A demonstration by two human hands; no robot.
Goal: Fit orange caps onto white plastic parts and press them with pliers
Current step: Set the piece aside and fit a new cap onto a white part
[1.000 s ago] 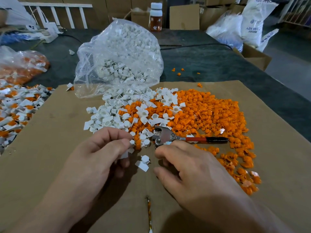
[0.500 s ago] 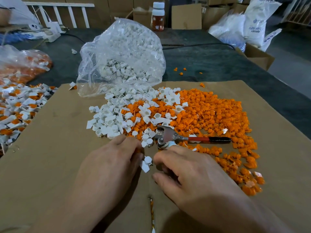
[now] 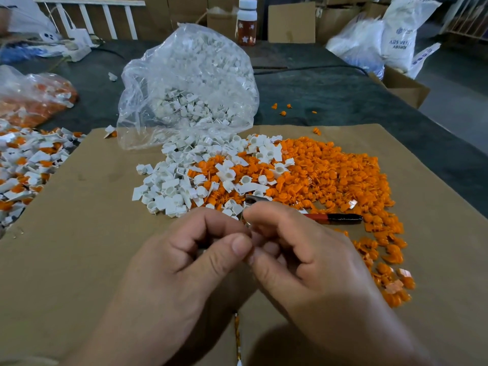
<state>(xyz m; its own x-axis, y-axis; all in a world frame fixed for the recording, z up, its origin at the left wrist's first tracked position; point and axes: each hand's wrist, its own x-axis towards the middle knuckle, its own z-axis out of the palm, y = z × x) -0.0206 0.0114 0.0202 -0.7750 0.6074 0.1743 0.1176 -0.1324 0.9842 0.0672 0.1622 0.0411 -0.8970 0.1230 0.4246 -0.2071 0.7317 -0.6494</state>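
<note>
My left hand (image 3: 190,260) and my right hand (image 3: 303,254) meet fingertip to fingertip above the cardboard sheet (image 3: 79,233), all fingers curled. Together they pinch a small pale white plastic part (image 3: 257,236) that the fingers mostly hide. Just behind them lie the pliers (image 3: 335,218), red and black handle pointing right, the metal head half hidden by my right index finger. Loose white parts (image 3: 169,191) are heaped behind my left hand. A wide spread of orange caps (image 3: 330,175) lies behind and to the right of my right hand.
A clear plastic bag (image 3: 190,83) of white parts stands open at the sheet's far edge. A heap of capped parts (image 3: 26,165) lies at the left, with a bag of orange pieces (image 3: 34,99) behind it. A bottle (image 3: 247,22) and cardboard boxes stand at the back.
My left hand moved right and my right hand closed in, so their fingertips now meet. The loose white part that lay between them is no longer visible on the cardboard.
</note>
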